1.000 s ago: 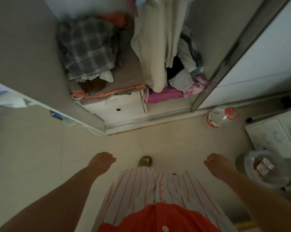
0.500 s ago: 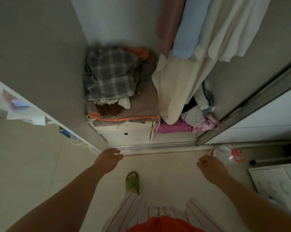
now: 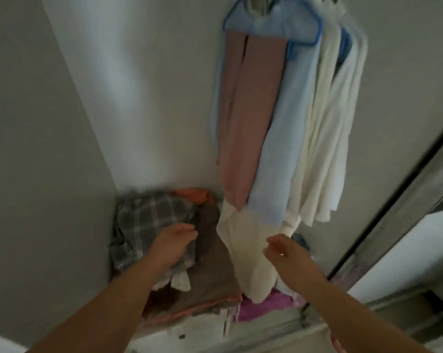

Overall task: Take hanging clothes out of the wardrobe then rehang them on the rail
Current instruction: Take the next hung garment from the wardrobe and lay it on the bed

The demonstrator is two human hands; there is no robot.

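Since a second ago: while the floor and both lowered arms filled the earlier view, the wardrobe interior (image 3: 144, 103) is now faced and both arms are raised into it.
Meaning for the task: the reach is judged to be under way; no garment is yet taken off, so the removal step is still to be begun.
Left hand (image 3: 173, 242): held over the plaid cloth (image 3: 144, 220), fingers loosely extended and together; nothing is gripped.
Right hand (image 3: 284, 250): brought up in front of the lower end of the cream garment (image 3: 243, 253), thumb and fingers slightly parted; whether fabric is pinched cannot be told through the blur.
Hanging clothes: a dusty-pink garment (image 3: 243, 118), a light-blue garment (image 3: 284, 138) and white garments (image 3: 334, 128) are hung close together at the upper right, on blue hangers (image 3: 314, 39); the rail itself is not seen.
Wardrobe floor, left: a folded stack is kept there, with the plaid cloth on top, brown fabric (image 3: 215, 271) beneath and an orange piece (image 3: 192, 196) behind.
Wardrobe floor, right: a magenta item (image 3: 261, 305) is lying under the cream garment's end.
Right edge: a sliding door frame (image 3: 393, 212) is seen.
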